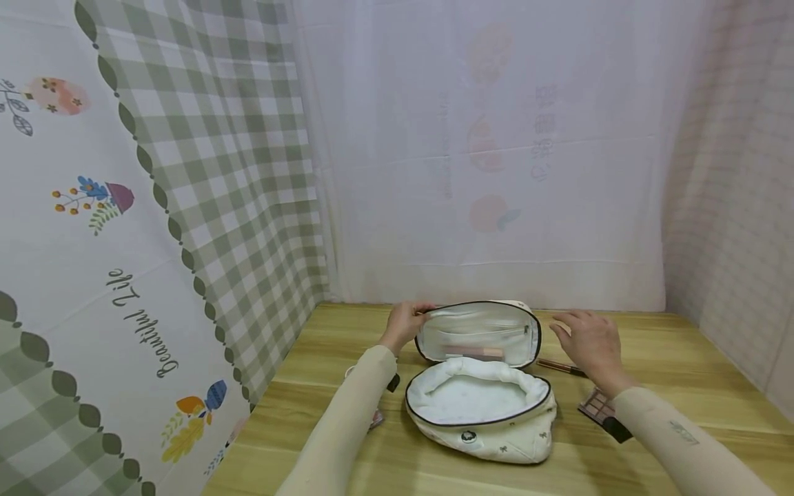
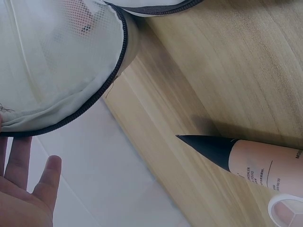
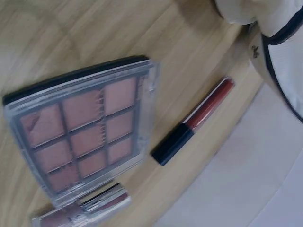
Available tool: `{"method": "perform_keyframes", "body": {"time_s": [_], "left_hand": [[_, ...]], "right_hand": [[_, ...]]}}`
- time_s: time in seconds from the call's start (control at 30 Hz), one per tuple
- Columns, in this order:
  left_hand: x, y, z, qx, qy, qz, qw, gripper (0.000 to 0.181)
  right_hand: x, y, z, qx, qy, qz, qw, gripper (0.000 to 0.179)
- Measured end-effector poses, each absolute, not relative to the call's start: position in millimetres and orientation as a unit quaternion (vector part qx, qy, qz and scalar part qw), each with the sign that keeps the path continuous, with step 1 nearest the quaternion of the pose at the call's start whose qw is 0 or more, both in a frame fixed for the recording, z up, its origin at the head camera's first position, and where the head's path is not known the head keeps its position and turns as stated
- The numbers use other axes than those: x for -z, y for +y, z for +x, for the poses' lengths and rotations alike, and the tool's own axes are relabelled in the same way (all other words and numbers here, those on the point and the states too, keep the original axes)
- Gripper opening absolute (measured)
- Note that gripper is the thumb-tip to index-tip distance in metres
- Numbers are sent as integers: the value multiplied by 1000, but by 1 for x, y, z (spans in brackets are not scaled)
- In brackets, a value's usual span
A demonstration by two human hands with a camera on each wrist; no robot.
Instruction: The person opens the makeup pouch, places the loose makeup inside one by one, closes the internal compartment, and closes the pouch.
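Observation:
A white cosmetic bag [image 1: 490, 448] with dark zip edging stands unzipped on the table, its lid [image 1: 477, 320] raised behind it. My left hand [image 1: 404, 325] holds the lid's left edge; in the left wrist view several fingers [image 2: 20, 163] show behind the rim. Inside the lid's mesh pocket lies a slim pinkish item [image 1: 474, 353]. My right hand [image 1: 592, 344] hovers to the right of the lid with loosely bent fingers and nothing in them. Below it lie a lip gloss [image 3: 201, 113] with a black cap and an eyeshadow palette [image 3: 85, 130].
A concealer tube [image 2: 265, 163] with a pointed black cap lies left of the bag, beside a round white-rimmed item [image 2: 284, 213]. Next to the palette is a shiny lipstick-like tube [image 3: 104, 203]. Cloth curtains [image 1: 496, 172] hang behind the wooden table [image 1: 298, 420] and along both sides.

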State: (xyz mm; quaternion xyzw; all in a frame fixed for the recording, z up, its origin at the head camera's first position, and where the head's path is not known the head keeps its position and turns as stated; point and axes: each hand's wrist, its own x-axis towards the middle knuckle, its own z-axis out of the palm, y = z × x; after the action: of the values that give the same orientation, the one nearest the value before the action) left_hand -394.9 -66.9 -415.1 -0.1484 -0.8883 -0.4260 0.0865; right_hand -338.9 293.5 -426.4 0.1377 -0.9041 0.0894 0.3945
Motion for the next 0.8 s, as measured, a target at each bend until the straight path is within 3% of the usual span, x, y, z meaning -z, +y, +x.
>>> {"method": "perform_keyframes", "body": {"time_s": [0.47,0.8], "left_hand": [[419,-69,-396,423,-891,-143,86,19],[416,-68,-396,414,-895,-145,79,21]], "right_hand": [[453,340,-329,-83,-976,110,170,31],[463,359,-327,-95,-989,85,80,35]]}}
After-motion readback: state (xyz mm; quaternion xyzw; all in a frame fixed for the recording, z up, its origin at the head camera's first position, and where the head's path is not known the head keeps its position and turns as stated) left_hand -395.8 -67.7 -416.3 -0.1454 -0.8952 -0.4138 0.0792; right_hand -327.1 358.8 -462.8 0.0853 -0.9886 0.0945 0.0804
